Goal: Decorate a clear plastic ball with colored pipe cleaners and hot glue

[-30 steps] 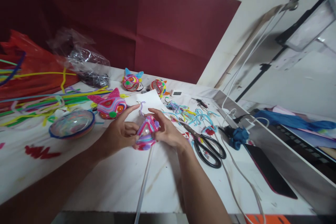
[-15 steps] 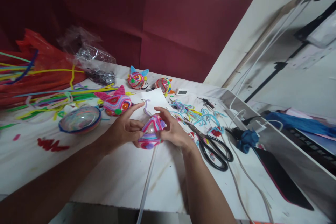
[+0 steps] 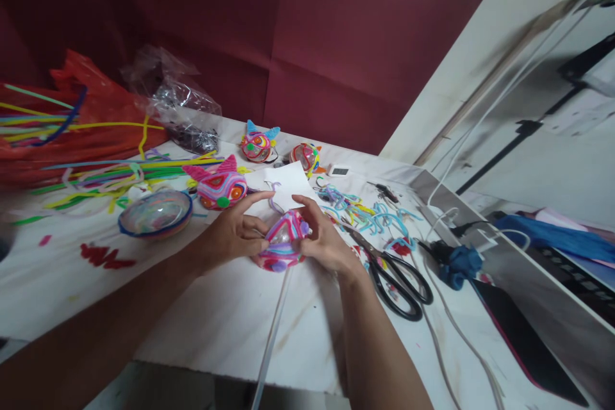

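Observation:
Between my two hands is a rounded pipe-cleaner ornament [image 3: 284, 235], striped pink, purple and light blue around a clear plastic middle. My left hand [image 3: 243, 230] pinches its left side, thumb on the front and index finger stretched past the top. On the opposite side my right hand [image 3: 319, 234] grips with thumb and bent fingers. A curled purple pipe cleaner [image 3: 273, 198] rises behind the ornament. From beneath it a thin pale rod [image 3: 273, 333] runs to the table's front edge; whether they are joined I cannot tell. A pink-eared animal-head ornament [image 3: 221, 187] sits just beyond my left hand.
Black-handled scissors [image 3: 398, 275] lie right of my right hand, near cut pipe-cleaner scraps [image 3: 369, 208]. A clear bowl-like shell [image 3: 156, 213] and red pieces [image 3: 106, 256] lie left. Farther back are two more ornaments [image 3: 257, 146] and white paper [image 3: 291, 178]. A phone [image 3: 526, 339] lies far right.
The view has shifted slightly, so the things on the table appear farther right. Both hands keep their hold on the ornament, with almost no change in their grip.

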A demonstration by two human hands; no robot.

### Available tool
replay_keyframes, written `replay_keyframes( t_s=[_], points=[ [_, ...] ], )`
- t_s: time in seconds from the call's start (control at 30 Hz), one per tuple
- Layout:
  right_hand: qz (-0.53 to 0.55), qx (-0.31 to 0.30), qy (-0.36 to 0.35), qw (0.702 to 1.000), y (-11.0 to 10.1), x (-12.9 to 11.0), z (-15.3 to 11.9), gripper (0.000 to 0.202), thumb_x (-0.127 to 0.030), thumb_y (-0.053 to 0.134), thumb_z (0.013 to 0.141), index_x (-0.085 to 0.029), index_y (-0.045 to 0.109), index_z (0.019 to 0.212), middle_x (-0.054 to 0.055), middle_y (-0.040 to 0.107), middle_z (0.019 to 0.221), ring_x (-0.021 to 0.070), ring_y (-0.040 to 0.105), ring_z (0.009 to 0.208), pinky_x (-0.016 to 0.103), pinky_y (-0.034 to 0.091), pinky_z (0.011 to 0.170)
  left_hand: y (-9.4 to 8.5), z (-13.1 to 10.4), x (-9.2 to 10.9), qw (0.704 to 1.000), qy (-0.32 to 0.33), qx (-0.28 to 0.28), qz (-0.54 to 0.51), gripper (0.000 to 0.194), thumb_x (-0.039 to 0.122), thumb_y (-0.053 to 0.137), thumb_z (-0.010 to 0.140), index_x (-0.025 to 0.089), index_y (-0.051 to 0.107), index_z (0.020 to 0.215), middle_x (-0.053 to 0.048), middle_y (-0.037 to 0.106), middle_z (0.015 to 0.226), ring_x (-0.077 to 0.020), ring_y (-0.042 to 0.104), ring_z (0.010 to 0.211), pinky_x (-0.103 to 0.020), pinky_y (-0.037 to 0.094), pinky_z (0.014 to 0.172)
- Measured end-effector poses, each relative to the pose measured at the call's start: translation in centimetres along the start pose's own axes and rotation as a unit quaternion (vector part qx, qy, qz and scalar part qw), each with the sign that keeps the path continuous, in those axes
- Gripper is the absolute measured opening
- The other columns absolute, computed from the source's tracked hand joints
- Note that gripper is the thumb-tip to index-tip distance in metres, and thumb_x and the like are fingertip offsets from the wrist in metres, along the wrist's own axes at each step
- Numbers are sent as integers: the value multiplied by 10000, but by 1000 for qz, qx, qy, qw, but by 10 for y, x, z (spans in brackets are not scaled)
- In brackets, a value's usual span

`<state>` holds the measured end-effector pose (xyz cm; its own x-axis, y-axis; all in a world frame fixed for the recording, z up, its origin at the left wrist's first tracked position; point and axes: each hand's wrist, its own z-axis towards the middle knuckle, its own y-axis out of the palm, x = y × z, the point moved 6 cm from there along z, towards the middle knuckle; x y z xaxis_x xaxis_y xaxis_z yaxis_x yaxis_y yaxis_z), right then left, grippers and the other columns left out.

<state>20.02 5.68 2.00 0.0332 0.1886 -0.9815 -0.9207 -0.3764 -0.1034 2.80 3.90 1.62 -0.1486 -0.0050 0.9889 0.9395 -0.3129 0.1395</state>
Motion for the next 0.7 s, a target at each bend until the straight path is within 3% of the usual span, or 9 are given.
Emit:
replay_keyframes(
  t_s=[0.2, 0.37, 0.7],
  points=[
    [-25, -16, 10, 1000, 0, 2, 1, 826, -141, 663, 603, -302, 439, 1381, 24, 580, 1050, 208, 569, 853, 291, 502, 613, -3, 2, -1, 999, -20, -21, 16, 1044, 183, 823, 643, 252, 308, 1549, 43, 702, 739, -188, 686, 567, -292, 588, 500],
    [-18, -22, 3, 1000, 1, 1, 2, 821, -150, 669, 621, -262, 413, 1394, 26, 574, 1060, 195, 567, 873, 277, 490, 625, -1, 2, -2, 1000, -13, -24, 5, 1099, 179, 815, 667, 230, 206, 1581, 19, 712, 767, -191, 690, 599, -316, 606, 536],
    [-37, 4, -11, 999, 1, -3, 3, 750, -152, 647, 588, -284, 501, 1312, 14, 588, 982, 187, 562, 776, 309, 474, 635, -3, 4, -6, 1000, -10, -8, -5, 1104, 147, 793, 647, 281, 218, 1581, 50, 679, 762, -156, 666, 556, -268, 586, 521]
  ],
)
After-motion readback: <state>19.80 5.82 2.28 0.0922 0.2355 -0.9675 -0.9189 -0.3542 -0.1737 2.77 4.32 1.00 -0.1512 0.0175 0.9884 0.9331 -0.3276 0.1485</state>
